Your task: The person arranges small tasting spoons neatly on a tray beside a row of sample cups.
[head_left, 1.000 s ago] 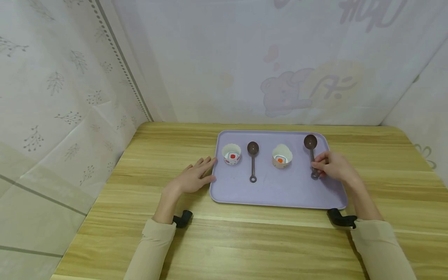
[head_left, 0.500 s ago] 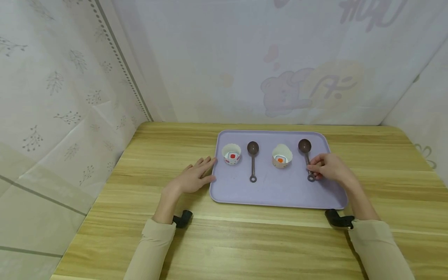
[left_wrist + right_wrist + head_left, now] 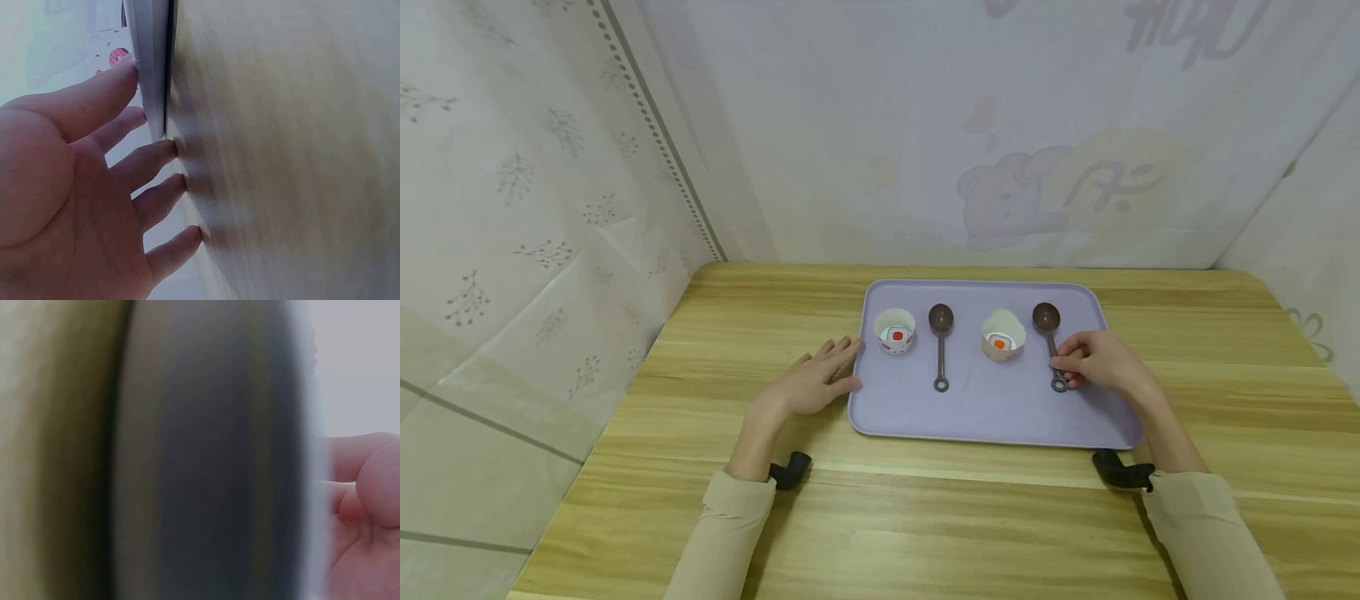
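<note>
On the right part of the lilac tray (image 3: 985,421), my right hand (image 3: 1101,362) pinches the handle of a brown measuring spoon (image 3: 1046,317), its round bowl pointing away from me. In the right wrist view the tray's blurred edge (image 3: 219,456) covers most of the picture and hides the spoon; part of the right hand (image 3: 369,506) shows behind it. My left hand (image 3: 808,379) lies with straight, spread fingers at the tray's left rim. From the left wrist, the thumb and index finger of that hand (image 3: 81,169) touch the rim (image 3: 150,75), the other fingertips the wood.
A paper baking cup with a red mark inside (image 3: 895,332) stands at the tray's left. Right of it lie a second brown measuring spoon (image 3: 942,321) and a baking cup with an orange mark (image 3: 1003,335). The wooden table (image 3: 925,533) ends at a pale curtain (image 3: 850,167).
My right hand has shifted left with the measuring spoon, whose bowl moved left and slightly toward me. The left hand has stayed at the tray's rim.
</note>
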Tool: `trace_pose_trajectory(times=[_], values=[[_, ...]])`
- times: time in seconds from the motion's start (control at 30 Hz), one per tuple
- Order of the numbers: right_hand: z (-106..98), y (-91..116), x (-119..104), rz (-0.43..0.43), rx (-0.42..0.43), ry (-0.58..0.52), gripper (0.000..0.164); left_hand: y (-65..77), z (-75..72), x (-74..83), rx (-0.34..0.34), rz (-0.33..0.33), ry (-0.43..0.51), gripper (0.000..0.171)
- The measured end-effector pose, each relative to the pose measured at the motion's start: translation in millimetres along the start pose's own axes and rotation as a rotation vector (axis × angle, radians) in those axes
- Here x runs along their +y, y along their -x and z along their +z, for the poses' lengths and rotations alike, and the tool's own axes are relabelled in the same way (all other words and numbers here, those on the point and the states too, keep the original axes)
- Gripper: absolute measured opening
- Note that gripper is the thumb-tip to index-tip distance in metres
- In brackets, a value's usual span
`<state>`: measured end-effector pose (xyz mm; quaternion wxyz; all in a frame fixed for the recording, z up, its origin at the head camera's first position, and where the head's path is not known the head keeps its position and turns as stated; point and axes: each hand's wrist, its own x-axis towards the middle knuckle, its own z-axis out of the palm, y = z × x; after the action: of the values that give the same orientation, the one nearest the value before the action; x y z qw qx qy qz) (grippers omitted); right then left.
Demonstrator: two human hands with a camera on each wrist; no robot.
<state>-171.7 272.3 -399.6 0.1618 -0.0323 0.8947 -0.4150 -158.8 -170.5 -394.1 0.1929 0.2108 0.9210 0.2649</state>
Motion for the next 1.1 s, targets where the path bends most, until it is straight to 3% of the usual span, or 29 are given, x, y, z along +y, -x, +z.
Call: trace_pose_trajectory(times=[0.6, 1.1], values=[[-0.5, 1.6, -1.8, 0.041, -0.027, -0.038, 0.026, 1.5, 0.0, -0.8, 0.002, 0.007, 0.003, 0.067], [-8.3, 6.1, -4.0, 0.032, -0.052, 0.004, 0.034, 0.4, -0.5, 0.6, 0.019, 0.008, -0.009, 0.065]])
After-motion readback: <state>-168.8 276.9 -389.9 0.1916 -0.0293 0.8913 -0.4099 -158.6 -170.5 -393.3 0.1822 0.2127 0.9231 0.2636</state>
